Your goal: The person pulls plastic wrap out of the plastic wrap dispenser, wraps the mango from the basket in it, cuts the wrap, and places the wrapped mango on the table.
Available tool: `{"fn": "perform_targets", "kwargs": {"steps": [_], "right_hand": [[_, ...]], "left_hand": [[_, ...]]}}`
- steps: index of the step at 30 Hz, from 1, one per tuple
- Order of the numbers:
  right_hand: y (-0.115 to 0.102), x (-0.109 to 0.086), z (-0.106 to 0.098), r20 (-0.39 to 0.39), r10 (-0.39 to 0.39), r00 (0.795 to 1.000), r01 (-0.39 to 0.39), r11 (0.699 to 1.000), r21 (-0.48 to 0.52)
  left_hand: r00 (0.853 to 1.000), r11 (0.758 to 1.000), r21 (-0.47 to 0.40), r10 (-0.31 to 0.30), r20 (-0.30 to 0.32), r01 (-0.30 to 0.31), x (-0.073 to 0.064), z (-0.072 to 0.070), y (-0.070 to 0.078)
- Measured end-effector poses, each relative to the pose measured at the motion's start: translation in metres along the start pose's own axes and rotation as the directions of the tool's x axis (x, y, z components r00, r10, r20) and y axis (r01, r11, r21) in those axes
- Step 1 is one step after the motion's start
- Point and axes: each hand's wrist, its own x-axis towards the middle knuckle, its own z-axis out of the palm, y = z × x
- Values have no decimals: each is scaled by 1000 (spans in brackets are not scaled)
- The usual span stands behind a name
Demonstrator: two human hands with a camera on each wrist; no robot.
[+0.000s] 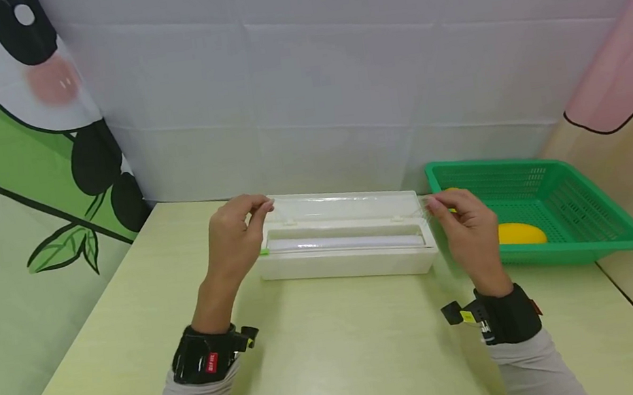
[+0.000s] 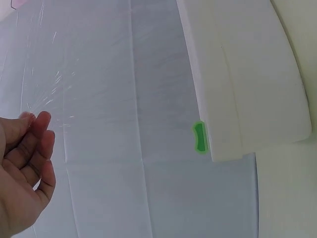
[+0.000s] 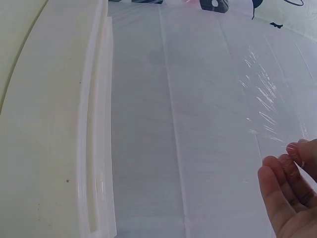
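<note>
A white cling film dispenser (image 1: 348, 266) with its lid raised lies on the table, a roll (image 1: 345, 241) inside it. Clear cling film (image 2: 52, 96) stretches between both hands above the box, creased where it is gripped. My left hand (image 1: 232, 237) pinches one corner between thumb and index finger, over the box's left end. At the other end, my right hand (image 1: 468, 225) pinches the opposite corner with thumb and fingertips. A green slider (image 2: 200, 137) sits on the dispenser's left end. The film is almost invisible in the head view.
A green plastic basket (image 1: 589, 243) stands to the right of the dispenser, close behind my right hand. It holds a yellow rounded object (image 1: 521, 233) and another yellow thing partly hidden by the hand. A pale cloth wall (image 1: 325, 78) rises behind the table (image 1: 335, 353).
</note>
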Motion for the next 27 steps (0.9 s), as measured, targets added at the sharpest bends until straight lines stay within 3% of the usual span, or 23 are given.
{"fn": "perform_targets", "kwargs": {"steps": [4, 12, 20, 27], "right_hand": [[5, -3, 0, -7, -11, 1000, 11, 1000, 23], [-19, -7, 0, -21, -29, 999, 31, 996, 81], [1, -9, -1, -38, -16, 999, 19, 996, 83], [2, -9, -3, -59, -28, 998, 33, 996, 85]], "left_hand": [[1000, 1000, 0, 21, -20, -21, -1, -2, 1], [999, 999, -11, 33, -43, -33, -1, -7, 4], [997, 999, -21, 30, -67, -32, 0, -8, 8], [994, 999, -28, 32, -100, -35, 2, -9, 11]]}}
